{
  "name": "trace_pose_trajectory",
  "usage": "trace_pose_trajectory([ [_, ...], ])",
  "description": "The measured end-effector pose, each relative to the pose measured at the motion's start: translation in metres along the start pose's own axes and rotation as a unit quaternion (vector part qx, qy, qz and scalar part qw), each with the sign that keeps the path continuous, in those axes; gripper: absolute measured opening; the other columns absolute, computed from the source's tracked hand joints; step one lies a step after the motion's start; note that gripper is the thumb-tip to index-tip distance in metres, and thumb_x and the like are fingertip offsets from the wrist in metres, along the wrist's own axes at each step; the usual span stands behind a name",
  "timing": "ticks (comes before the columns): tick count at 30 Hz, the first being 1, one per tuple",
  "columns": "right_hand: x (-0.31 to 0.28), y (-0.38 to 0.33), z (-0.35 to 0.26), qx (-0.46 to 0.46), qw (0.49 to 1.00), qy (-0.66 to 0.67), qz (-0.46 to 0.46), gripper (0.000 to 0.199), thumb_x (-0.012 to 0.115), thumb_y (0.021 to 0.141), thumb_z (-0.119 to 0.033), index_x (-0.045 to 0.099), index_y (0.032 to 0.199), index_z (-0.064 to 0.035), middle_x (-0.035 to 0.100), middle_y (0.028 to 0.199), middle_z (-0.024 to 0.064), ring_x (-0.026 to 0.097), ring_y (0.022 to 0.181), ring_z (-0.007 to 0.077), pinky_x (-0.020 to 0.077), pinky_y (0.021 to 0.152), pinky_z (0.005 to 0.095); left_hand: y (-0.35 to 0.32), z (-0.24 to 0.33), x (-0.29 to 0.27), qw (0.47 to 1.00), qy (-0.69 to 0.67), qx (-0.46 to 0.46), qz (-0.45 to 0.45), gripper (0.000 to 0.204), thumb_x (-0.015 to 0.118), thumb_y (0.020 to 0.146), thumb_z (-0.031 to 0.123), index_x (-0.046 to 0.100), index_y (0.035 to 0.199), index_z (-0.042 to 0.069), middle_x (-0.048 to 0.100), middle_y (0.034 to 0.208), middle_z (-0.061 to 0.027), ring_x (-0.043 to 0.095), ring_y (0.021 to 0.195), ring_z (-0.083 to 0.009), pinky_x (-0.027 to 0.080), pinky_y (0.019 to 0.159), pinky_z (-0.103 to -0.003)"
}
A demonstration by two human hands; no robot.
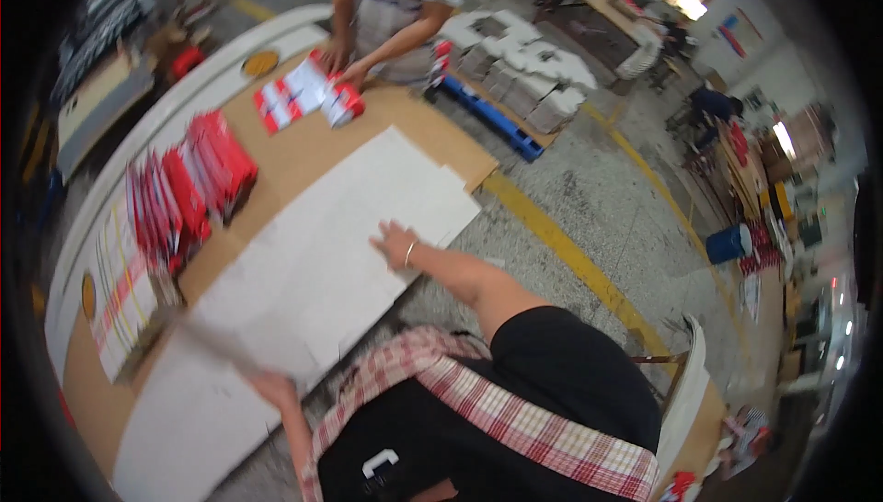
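A large white sheet [331,263] covers much of the brown-topped table in front of me. My right hand [395,245] rests on it, fingers spread, holding nothing. Near the sheet's front edge, my left hand [269,387] is closed on one end of a long, thin brownish strip [213,341]. Motion blurs this strip, so its kind is unclear. Its far end reaches toward a stack of folded, striped white paper pieces [124,286] at the left.
Red packets [193,180] stand in a row behind the sheet. Across the table, another person's hands [345,70] handle red-and-white packages [308,93]. Bundled grey stacks [515,88] lie on a pallet beyond, beside a blue bar [492,118]. A yellow line [561,235] crosses the floor.
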State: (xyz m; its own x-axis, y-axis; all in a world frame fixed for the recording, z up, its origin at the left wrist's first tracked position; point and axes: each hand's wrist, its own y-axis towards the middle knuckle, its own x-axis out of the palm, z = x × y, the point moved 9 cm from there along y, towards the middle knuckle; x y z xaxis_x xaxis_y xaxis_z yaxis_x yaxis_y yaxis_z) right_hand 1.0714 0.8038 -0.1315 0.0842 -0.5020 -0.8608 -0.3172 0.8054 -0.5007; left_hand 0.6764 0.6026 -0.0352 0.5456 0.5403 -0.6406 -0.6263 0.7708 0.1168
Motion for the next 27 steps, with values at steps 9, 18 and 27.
trace_pose_trajectory([
  [9, -0.032, -0.016, 0.009, 0.0, 1.0, -0.023, 0.02, 0.09, 0.076, 0.065, -0.036, 0.027, 0.14, -0.0308, 0.017, 0.148, 0.018, 0.021, 0.133, 0.0405, 0.0357, 0.1, 0.0514, -0.004, -0.052, -0.009, 0.881, -0.408, -0.239, -0.009, 0.05, 0.055, 0.084, 0.001, 0.039, 0.131, -0.002, 0.049, 0.128, -0.014, 0.05, 0.114, -0.0276, 0.04, 0.096, -0.035],
  [18, -0.03, -0.02, -0.002, -0.007, 1.0, -0.02, 0.013, 0.084, 0.075, 0.068, -0.032, 0.029, 0.139, -0.0304, 0.018, 0.147, 0.0148, 0.022, 0.134, 0.0379, 0.0378, 0.099, 0.0496, 0.003, -0.089, -0.014, 0.989, -0.076, -0.128, -0.005, 0.054, 0.051, 0.075, -0.003, 0.037, 0.126, -0.011, 0.047, 0.127, -0.0232, 0.047, 0.116, -0.0312, 0.038, 0.096, -0.036],
  [27, -0.03, -0.007, 0.009, -0.001, 1.0, -0.01, 0.013, 0.088, 0.076, 0.066, -0.032, 0.028, 0.139, -0.0316, 0.016, 0.148, 0.0141, 0.02, 0.134, 0.0381, 0.0359, 0.1, 0.0505, 0.01, -0.039, 0.003, 0.961, -0.095, -0.205, -0.158, 0.044, 0.056, 0.081, 0.001, 0.047, 0.123, -0.005, 0.052, 0.123, -0.0169, 0.052, 0.112, -0.0256, 0.041, 0.094, -0.035],
])
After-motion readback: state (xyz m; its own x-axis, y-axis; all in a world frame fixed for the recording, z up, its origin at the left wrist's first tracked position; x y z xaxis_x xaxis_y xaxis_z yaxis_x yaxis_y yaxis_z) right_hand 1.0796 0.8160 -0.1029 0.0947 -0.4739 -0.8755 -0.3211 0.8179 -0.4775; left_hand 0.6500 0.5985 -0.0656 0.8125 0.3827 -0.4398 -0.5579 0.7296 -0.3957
